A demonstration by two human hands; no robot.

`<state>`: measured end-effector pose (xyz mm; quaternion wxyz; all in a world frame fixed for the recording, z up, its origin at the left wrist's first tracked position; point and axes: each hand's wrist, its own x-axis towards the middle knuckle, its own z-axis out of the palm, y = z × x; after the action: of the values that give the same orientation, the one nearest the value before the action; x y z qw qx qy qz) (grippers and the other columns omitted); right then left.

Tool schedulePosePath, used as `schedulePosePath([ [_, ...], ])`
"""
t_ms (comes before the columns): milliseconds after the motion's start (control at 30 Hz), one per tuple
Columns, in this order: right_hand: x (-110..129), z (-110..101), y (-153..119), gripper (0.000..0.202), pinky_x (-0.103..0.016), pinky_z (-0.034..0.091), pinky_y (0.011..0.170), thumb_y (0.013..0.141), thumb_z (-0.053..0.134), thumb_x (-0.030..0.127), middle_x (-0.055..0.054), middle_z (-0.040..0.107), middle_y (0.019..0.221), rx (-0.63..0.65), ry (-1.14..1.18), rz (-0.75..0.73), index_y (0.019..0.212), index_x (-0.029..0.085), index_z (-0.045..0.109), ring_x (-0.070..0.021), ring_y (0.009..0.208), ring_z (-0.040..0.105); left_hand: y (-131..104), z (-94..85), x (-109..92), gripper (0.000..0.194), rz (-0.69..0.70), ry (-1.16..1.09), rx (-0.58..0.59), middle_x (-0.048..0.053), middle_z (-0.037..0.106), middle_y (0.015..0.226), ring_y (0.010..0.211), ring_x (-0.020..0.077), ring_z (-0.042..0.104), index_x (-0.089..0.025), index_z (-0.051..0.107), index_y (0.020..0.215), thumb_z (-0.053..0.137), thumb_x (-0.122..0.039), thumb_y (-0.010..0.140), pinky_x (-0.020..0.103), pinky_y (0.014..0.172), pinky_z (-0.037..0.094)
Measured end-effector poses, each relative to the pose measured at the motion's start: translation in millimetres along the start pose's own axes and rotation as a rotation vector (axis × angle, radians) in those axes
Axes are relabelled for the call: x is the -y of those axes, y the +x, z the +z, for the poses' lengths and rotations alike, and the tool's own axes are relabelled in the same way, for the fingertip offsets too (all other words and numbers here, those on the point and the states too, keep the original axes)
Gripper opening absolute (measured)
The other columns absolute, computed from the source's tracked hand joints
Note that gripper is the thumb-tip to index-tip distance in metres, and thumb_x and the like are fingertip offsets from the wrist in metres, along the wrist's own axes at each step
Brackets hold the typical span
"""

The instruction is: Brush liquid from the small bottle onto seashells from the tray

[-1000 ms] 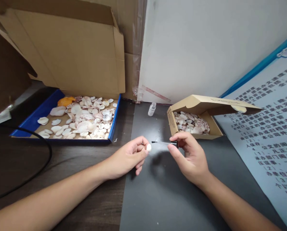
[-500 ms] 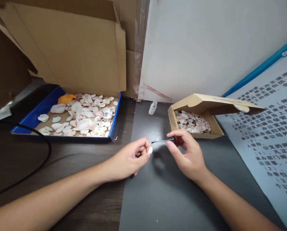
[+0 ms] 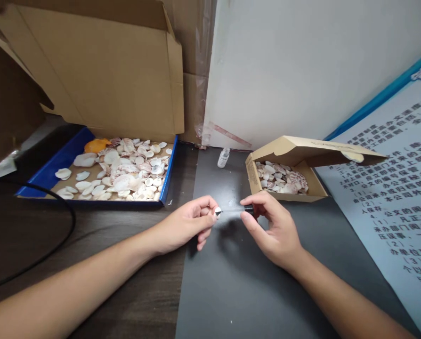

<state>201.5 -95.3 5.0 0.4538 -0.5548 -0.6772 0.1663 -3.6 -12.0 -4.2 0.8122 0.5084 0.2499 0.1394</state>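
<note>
Between the thumb and fingers of my left hand (image 3: 187, 223) is a small white seashell (image 3: 218, 210). My right hand (image 3: 274, 226) pinches the black cap of a thin brush (image 3: 248, 208), held level and pointing left. The brush's dark tip lies against the shell, overlapping its face. Beyond my hands a small clear bottle (image 3: 223, 157) with a white label stands uncapped on the grey mat (image 3: 210, 292). My right hand is close to the front of a small cardboard box (image 3: 254, 175) with seashells in it.
At the left, a blue-edged cardboard box (image 3: 166, 181) with its lid raised holds many shells and an orange piece (image 3: 96, 145). A black cable (image 3: 72, 219) curves over the dark wooden table (image 3: 125, 292). A printed sheet (image 3: 383, 207) is on the right; a white panel (image 3: 284, 70) stands behind.
The brush has moved left and its tip now meets the shell, where before there was a small gap. My left hand has turned slightly, lifting the shell a little.
</note>
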Motion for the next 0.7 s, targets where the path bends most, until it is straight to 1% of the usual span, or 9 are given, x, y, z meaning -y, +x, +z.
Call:
schedulePosePath([
  [100,-0.6,0.0,0.6,0.011,-0.028,0.047,0.062,0.091,0.061,0.021,0.001,0.055,0.082,-0.036,-0.003,0.019,0.102,0.023,0.059,-0.0129,0.065,0.053,1.0,-1.0,-0.9,0.027,-0.01,-0.074,-0.004,-0.011,0.041,0.052,0.044,0.0062,0.041,-0.021,0.047,0.088,0.068,-0.037,0.088,0.018,0.046,0.046],
  [267,-1.5,0.6,1.4,0.012,-0.026,0.047,0.059,0.09,0.063,0.022,0.001,0.055,0.082,-0.004,-0.009,0.022,0.102,0.023,0.059,-0.0129,0.064,0.053,1.3,-0.8,-4.4,0.023,-0.024,-0.18,-0.01,-0.009,0.044,0.056,0.047,0.0066,0.042,-0.02,0.048,0.088,0.068,-0.03,0.087,0.019,0.046,0.047],
  [367,-1.7,0.9,1.7,0.011,-0.027,0.047,0.06,0.091,0.062,0.022,0.001,0.055,0.082,-0.029,-0.011,0.034,0.102,0.023,0.059,-0.0129,0.064,0.053,1.0,-0.3,-7.2,0.02,-0.032,-0.201,-0.012,-0.008,0.044,0.056,0.047,0.0067,0.042,-0.019,0.049,0.087,0.067,-0.028,0.087,0.019,0.046,0.046],
  [433,-1.6,0.9,1.6,0.011,-0.027,0.048,0.062,0.092,0.062,0.023,0.0,0.056,0.083,-0.012,0.002,0.015,0.103,0.023,0.059,-0.0133,0.065,0.054,0.8,-0.1,-8.8,0.02,-0.042,-0.215,-0.023,-0.008,0.044,0.057,0.047,0.0068,0.042,-0.019,0.049,0.086,0.067,-0.027,0.086,0.019,0.046,0.045],
  [500,-1.4,0.8,1.8,0.011,-0.027,0.047,0.061,0.092,0.063,0.023,0.002,0.054,0.078,0.0,0.001,0.015,0.102,0.023,0.06,-0.0128,0.064,0.053,0.7,0.0,-9.7,0.02,-0.045,-0.228,-0.029,-0.007,0.045,0.059,0.047,0.0068,0.043,-0.019,0.05,0.086,0.067,-0.028,0.085,0.019,0.047,0.045],
  [600,-1.0,0.3,2.4,0.009,-0.025,0.044,0.058,0.092,0.063,0.022,0.005,0.048,0.069,-0.04,-0.007,0.053,0.101,0.023,0.059,-0.0115,0.059,0.049,0.8,-0.7,-9.0,0.018,-0.037,-0.233,-0.033,-0.007,0.045,0.061,0.048,0.0066,0.042,-0.018,0.052,0.086,0.067,-0.029,0.087,0.019,0.047,0.044],
  [633,-0.8,0.1,2.6,0.009,-0.025,0.044,0.058,0.092,0.063,0.022,0.005,0.048,0.069,-0.048,-0.001,0.049,0.101,0.023,0.059,-0.0114,0.059,0.049,1.0,-1.0,-8.4,0.018,-0.034,-0.232,-0.035,-0.007,0.045,0.06,0.048,0.0065,0.041,-0.018,0.053,0.086,0.068,-0.028,0.086,0.019,0.047,0.043],
  [700,-0.2,0.0,2.3,0.011,-0.025,0.045,0.06,0.092,0.063,0.022,0.004,0.052,0.072,-0.018,0.018,0.004,0.102,0.024,0.06,-0.0118,0.061,0.051,1.2,-1.5,-7.2,0.02,-0.03,-0.233,-0.038,-0.007,0.043,0.058,0.049,0.0066,0.039,-0.018,0.053,0.086,0.07,-0.028,0.085,0.019,0.048,0.043],
])
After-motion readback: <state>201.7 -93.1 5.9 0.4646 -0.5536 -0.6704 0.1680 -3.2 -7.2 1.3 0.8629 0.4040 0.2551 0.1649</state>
